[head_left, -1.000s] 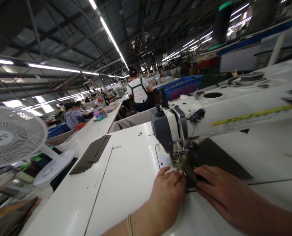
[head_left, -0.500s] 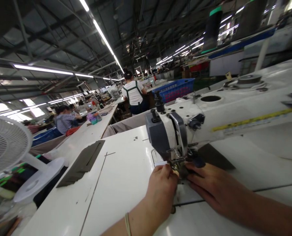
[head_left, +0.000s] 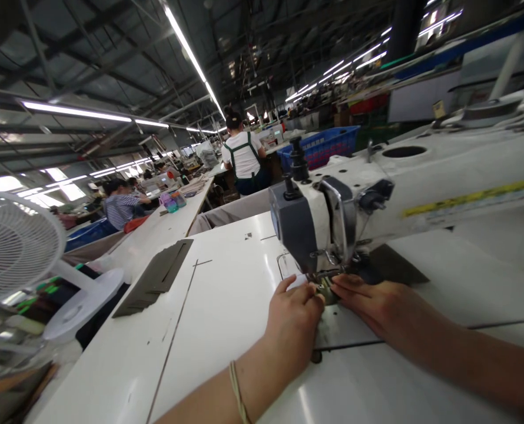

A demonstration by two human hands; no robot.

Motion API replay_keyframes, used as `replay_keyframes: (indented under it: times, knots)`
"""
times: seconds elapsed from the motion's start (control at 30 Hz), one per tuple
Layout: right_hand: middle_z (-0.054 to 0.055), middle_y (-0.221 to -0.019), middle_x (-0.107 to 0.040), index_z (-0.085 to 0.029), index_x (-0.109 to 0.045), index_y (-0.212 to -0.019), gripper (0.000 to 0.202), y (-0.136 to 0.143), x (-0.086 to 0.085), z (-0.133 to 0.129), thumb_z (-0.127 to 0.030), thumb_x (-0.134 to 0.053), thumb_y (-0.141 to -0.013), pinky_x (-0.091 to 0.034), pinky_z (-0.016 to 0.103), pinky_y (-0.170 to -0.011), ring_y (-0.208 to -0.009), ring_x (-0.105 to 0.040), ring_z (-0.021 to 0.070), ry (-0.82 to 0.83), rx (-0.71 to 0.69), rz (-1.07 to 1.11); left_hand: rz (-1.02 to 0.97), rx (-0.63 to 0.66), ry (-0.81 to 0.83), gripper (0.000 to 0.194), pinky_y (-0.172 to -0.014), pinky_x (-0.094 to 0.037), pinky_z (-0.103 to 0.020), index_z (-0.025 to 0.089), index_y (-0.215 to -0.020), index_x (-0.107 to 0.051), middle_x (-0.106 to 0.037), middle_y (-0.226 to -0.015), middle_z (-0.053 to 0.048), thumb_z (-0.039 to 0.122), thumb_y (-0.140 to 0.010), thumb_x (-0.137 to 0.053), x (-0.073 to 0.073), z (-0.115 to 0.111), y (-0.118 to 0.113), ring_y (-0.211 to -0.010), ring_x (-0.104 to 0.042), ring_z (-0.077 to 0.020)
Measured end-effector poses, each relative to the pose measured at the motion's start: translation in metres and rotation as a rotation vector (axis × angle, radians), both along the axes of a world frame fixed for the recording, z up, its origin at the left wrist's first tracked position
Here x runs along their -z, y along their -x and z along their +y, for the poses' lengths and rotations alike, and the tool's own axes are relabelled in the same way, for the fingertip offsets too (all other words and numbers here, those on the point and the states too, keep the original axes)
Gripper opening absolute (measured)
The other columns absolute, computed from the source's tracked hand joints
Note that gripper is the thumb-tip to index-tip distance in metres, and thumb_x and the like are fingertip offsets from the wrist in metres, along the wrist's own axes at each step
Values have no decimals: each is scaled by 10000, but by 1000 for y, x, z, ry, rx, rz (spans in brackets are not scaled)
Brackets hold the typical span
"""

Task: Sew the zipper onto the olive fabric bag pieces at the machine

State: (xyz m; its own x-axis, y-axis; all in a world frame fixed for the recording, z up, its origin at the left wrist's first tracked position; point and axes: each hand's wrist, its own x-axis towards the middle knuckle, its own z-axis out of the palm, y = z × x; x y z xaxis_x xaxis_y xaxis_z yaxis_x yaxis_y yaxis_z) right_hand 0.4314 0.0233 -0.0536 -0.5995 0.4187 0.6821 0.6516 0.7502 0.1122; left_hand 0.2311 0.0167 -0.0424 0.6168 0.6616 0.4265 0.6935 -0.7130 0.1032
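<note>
Both hands meet below the needle area of a sewing machine (head_left: pixel 295 221). A small olive-grey fabric piece (head_left: pixel 330 292) shows between them, beneath the presser foot. My left hand (head_left: pixel 294 321) has its fingers curled, the tips at the left edge of this piece; the index finger is slightly raised. On the other side, my right hand (head_left: pixel 383 303) presses its closed fingers together on the piece by the foot. Fingers and machine head hide most of the fabric. Another dark fabric piece (head_left: pixel 397 265) lies flat on the machine bed, behind the right hand.
A stack of cut dark fabric pieces (head_left: pixel 156 280) lies on the white table (head_left: pixel 220 294) to the left. Beyond its left edge stands a white fan (head_left: pixel 19 247). A co-worker (head_left: pixel 244 156) sits ahead near a blue basket (head_left: pixel 328 144). A yellow measuring tape (head_left: pixel 474 197) runs along the machine arm.
The view has shifted, so the machine appears farther right. My left index finger has lifted and straightened a little. Both hands stay at the presser foot.
</note>
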Motion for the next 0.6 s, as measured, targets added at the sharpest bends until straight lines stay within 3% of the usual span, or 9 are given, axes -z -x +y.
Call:
replay_keyframes:
  times: [0.27, 0.5, 0.6]
  knots:
    - [85, -933, -713, -159, -635, -970, 325, -2, 6, 6, -24, -374, -831, -579, 280, -662, -764, -689, 182, 109, 0, -3, 38, -13, -2, 114, -1015, -414, -369, 172, -921, -641, -688, -1008, -34, 95, -858, -585, -2, 4, 1, -922, -648, -160]
    - [74, -911, -713, -176, -639, -943, 314, 1, 3, 5, -57, -360, -863, -560, 261, -640, -745, -683, 170, 133, -4, 11, 56, -43, 2, 98, -983, -433, -361, 179, -901, -643, -684, -986, -36, 115, -850, -589, 0, 5, -1, -902, -645, -161]
    - [59, -911, -706, -194, -636, -988, 268, -5, 2, 12, -149, -383, -910, -548, 268, -649, -757, -671, 165, 164, 3, 41, 49, -43, 5, 111, -972, -439, -359, 189, -911, -645, -682, -995, -31, 115, -847, -592, 0, 8, 1, -898, -643, -158]
